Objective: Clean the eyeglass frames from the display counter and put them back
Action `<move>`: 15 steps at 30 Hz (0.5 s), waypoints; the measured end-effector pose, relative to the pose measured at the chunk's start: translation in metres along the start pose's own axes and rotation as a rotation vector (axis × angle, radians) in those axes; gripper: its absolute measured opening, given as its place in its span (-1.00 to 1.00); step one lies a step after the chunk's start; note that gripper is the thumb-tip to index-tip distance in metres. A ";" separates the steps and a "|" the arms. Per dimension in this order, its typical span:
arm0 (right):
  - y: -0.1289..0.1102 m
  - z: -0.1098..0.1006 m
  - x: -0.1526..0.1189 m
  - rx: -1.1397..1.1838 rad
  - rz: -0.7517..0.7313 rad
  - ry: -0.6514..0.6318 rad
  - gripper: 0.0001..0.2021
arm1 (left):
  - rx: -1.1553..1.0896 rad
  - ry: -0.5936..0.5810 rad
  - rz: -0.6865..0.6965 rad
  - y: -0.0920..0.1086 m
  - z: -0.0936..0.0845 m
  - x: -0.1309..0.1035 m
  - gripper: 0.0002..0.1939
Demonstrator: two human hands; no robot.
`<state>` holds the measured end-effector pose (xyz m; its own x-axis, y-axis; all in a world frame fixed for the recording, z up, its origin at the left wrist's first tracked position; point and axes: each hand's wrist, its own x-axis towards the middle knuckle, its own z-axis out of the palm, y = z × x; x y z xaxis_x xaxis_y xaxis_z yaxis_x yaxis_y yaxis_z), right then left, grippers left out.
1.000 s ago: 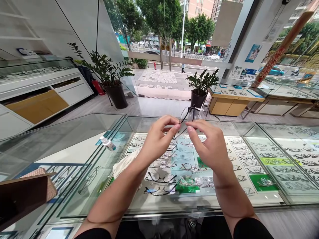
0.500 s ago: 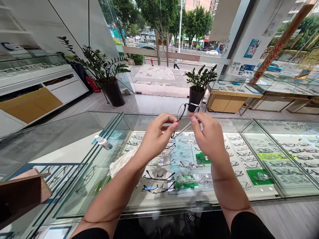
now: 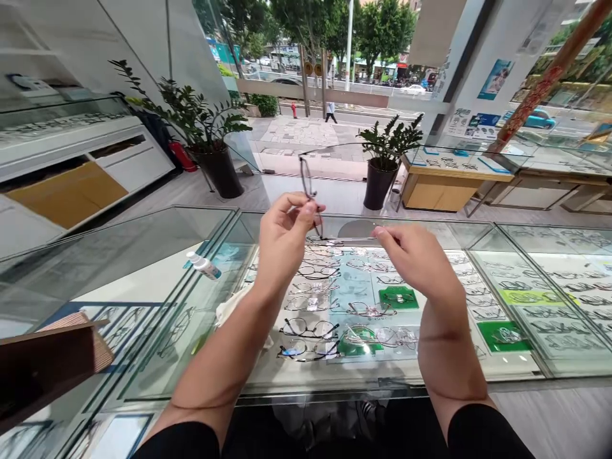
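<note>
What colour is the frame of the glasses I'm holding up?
Black, a thin dark frame pinched in the left hand; the head view shows it.

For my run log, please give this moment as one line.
left hand: pinches glasses, frame upright | right hand: holds one temple tip | place: above glass display case | spray bottle: lying on the case

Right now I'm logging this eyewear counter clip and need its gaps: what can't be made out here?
- Head view: whether the right hand pinches the glasses; their thin temple vanishes against the glass counter.
- How the left hand grips the frame: its fingers cover the contact.
- Label on the small spray bottle: too small.
- Brands and tags on frames inside the case: blurred by reflections.
- Wooden object: cut off by the left edge.
</note>
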<state>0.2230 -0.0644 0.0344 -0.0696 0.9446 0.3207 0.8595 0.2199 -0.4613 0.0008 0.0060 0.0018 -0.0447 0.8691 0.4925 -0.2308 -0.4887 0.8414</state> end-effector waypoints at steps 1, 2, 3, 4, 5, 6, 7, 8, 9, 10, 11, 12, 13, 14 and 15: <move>-0.002 0.000 -0.002 0.002 -0.028 0.043 -0.55 | 0.008 -0.026 0.003 0.000 0.000 -0.001 -0.72; -0.005 0.001 -0.003 0.018 -0.055 0.143 -0.64 | 0.025 -0.061 0.005 0.000 0.001 -0.003 -0.73; -0.008 0.003 -0.005 0.039 -0.099 0.214 -0.67 | 0.053 -0.099 0.004 0.001 0.002 -0.005 -0.75; -0.011 0.006 -0.006 0.062 -0.156 0.250 -0.67 | 0.088 -0.131 0.011 0.002 0.003 -0.008 -0.76; -0.015 0.009 -0.006 0.089 -0.209 0.267 -0.63 | 0.122 -0.154 0.019 0.003 0.005 -0.012 -0.78; -0.018 0.013 -0.007 0.120 -0.263 0.252 -0.59 | 0.151 -0.174 0.024 0.005 0.007 -0.015 -0.79; -0.020 0.017 -0.006 0.152 -0.309 0.221 -0.57 | 0.171 -0.194 0.019 0.007 0.009 -0.019 -0.80; -0.023 0.022 -0.006 0.185 -0.342 0.185 -0.58 | 0.179 -0.210 0.007 0.010 0.011 -0.022 -0.81; -0.025 0.026 -0.005 0.219 -0.364 0.150 -0.61 | 0.177 -0.225 -0.007 0.012 0.012 -0.025 -0.82; -0.026 0.030 -0.005 0.253 -0.373 0.128 -0.64 | 0.167 -0.234 -0.019 0.014 0.013 -0.026 -0.83; -0.028 0.033 -0.004 0.289 -0.372 0.122 -0.68 | 0.152 -0.238 -0.024 0.015 0.013 -0.028 -0.83; -0.029 0.036 -0.004 0.320 -0.365 0.128 -0.71 | 0.132 -0.240 -0.022 0.016 0.012 -0.029 -0.84; -0.030 0.038 -0.004 0.348 -0.356 0.142 -0.73 | 0.113 -0.241 -0.019 0.016 0.010 -0.029 -0.85; -0.032 0.041 -0.004 0.369 -0.351 0.157 -0.74 | 0.098 -0.238 -0.014 0.016 0.007 -0.031 -0.86; -0.033 0.043 -0.004 0.385 -0.351 0.170 -0.76 | 0.086 -0.233 -0.011 0.017 0.004 -0.032 -0.87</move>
<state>0.1730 -0.0651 0.0129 -0.2083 0.7529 0.6243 0.5501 0.6179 -0.5617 0.0023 -0.0307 0.0007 0.1845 0.8382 0.5131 -0.1458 -0.4930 0.8577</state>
